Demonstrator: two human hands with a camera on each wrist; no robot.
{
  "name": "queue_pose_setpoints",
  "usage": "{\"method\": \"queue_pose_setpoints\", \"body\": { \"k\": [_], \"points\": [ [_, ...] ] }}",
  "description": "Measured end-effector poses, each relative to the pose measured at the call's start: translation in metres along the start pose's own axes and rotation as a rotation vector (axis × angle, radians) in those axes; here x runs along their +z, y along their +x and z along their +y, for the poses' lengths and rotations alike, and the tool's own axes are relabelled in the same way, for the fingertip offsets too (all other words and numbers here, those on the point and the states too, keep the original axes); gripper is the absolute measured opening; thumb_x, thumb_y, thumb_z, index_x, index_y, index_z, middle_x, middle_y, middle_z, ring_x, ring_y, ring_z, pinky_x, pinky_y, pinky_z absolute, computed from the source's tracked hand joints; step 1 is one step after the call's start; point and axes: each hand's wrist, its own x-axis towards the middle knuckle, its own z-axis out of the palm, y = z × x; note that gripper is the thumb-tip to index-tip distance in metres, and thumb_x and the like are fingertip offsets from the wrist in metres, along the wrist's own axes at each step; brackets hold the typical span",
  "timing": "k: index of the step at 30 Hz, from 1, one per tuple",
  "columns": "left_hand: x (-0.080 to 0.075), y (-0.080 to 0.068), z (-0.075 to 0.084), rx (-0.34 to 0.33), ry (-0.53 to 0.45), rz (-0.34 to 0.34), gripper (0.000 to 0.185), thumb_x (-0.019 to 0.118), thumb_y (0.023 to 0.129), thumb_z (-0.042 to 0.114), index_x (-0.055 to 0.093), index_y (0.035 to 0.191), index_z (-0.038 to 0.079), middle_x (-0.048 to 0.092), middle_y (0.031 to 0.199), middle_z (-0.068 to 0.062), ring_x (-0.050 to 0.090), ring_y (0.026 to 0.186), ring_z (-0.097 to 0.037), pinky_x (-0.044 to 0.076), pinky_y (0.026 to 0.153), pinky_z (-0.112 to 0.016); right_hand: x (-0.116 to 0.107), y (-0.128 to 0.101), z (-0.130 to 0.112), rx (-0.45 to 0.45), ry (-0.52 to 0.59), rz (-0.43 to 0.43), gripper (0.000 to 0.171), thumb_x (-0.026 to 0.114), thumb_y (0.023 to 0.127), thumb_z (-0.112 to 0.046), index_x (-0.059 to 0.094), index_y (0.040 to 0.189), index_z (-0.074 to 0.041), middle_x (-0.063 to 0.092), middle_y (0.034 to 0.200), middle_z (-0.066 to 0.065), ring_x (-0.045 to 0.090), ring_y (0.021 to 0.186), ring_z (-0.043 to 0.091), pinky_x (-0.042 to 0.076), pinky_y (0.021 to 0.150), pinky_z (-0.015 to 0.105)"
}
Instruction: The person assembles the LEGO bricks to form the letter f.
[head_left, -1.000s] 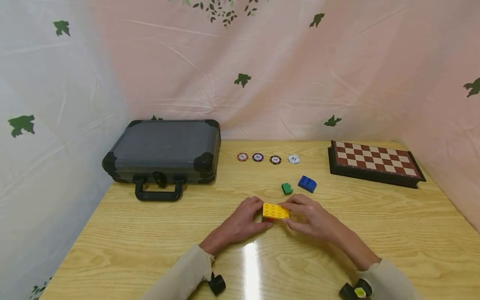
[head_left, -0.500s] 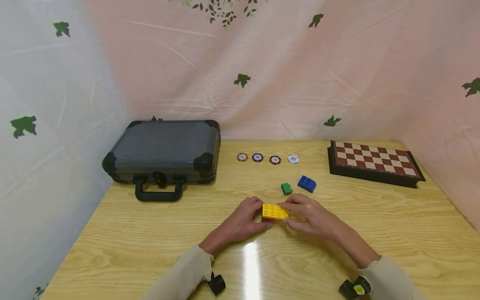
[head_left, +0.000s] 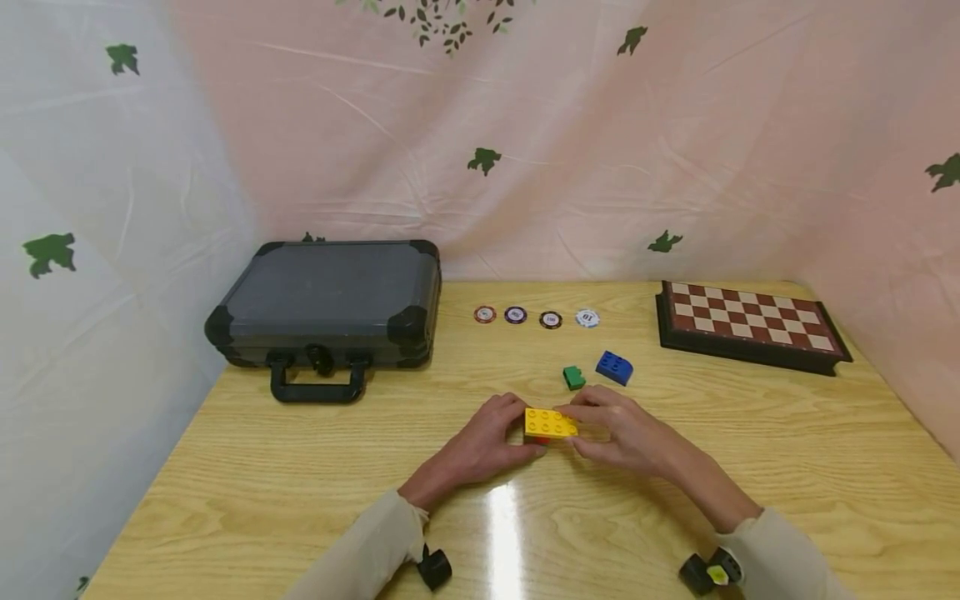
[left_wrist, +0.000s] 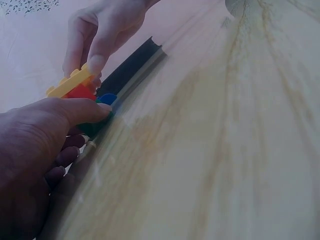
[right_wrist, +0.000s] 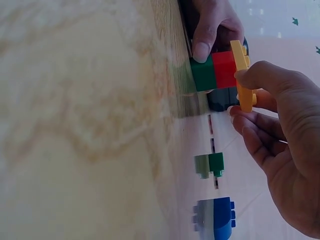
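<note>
Nothing visibly moved; left hand grips green block; right hand pinches overhanging edge of yellow brick.

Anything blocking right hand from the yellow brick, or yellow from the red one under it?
Nothing visible. The right hand pinches the yellow brick, which meets the red brick directly. The left hand has its thumb on the green brick underneath, clear of that joint.

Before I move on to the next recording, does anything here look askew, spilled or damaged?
Nothing looks spilled or damaged. The only mild oddity is the yellow brick: it sits off-centre on the red brick, overhanging on the side of the right hand. That may be deliberate.
</note>
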Motion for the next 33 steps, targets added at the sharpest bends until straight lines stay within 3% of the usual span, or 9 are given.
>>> {"method": "queue_pose_setpoints", "body": {
  "k": [22, 33],
  "points": [
    [0.0009, 0.0006, -0.0009, 0.016, 0.016, 0.008, 0.033, 0.081, 0.091, 0.030, 0.068, 0.116, 0.012, 0.060, 0.114, 0.002, 0.052, 0.104, -0.016, 0.045, 0.094, -0.034, -0.0012, 0.0000, 0.0014, 0.059, 0.051, -0.039, 0.038, 0.078, 0.093, -0.015, 0.072, 0.129, -0.005, 0.065, 0.113, 0.000, 0.054, 0.097, 0.013, 0.054, 0.080, 0.031],
    [0.0012, 0.0004, -0.0010, 0.019, 0.004, 0.018, 0.031, 0.082, 0.091, 0.030, 0.069, 0.114, 0.013, 0.061, 0.112, 0.001, 0.052, 0.103, -0.016, 0.045, 0.093, -0.035, 0.0010, -0.0009, 0.0014, 0.091, 0.056, -0.013, 0.037, 0.079, 0.092, -0.016, 0.071, 0.128, -0.010, 0.066, 0.117, -0.002, 0.057, 0.104, 0.015, 0.055, 0.088, 0.040]
  ]
}}
